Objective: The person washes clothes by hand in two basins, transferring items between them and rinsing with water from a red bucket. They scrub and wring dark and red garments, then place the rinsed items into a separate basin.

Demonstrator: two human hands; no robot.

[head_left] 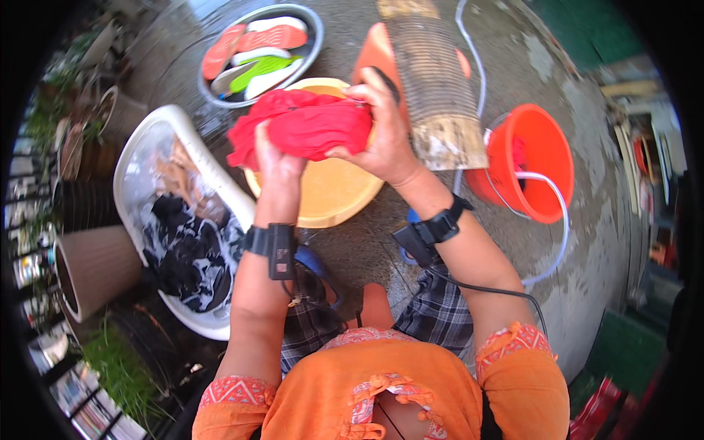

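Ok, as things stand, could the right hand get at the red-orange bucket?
Probably, once freed: the right hand holds the red cloth. The red-orange bucket is open-topped, but the end of the ridged board seems partly between, and a pale hose crosses the rim.

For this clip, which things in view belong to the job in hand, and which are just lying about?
In the job:
red cloth, held by left hand and right hand
yellow basin beneath it
probably the white tub with sudsy dark cloth
probably the ridged board

Apparently lying about:
grey basin of shoes
brown planter
grass
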